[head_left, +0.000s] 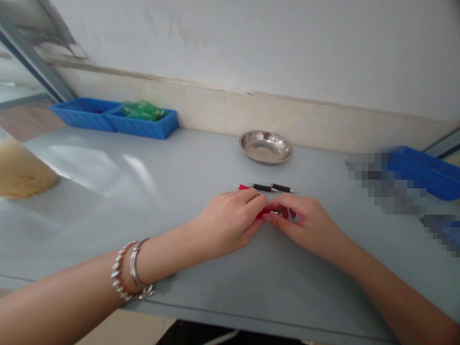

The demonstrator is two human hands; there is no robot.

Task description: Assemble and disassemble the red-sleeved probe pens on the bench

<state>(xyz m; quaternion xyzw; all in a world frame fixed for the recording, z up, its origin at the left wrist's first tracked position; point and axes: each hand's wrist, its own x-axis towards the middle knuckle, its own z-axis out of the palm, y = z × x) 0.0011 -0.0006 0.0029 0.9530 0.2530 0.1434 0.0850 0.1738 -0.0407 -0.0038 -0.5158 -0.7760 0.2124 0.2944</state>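
My left hand [230, 223] and my right hand [305, 223] meet at the middle of the grey table [108, 201]. Both pinch a small red pen part [264, 212] between their fingertips; most of it is hidden by my fingers. Just beyond my hands lie two pens with black grips [273, 188] and a red pen piece [244, 187], side by side. Bracelets [131, 275] circle my left wrist.
A shallow steel dish [266, 147] sits behind the pens near the wall. Two blue trays [115, 117] stand at the back left, one with green items [142, 110]. Another blue bin [424, 172] is at the right, beside a blurred patch. A tan object [21, 172] lies far left.
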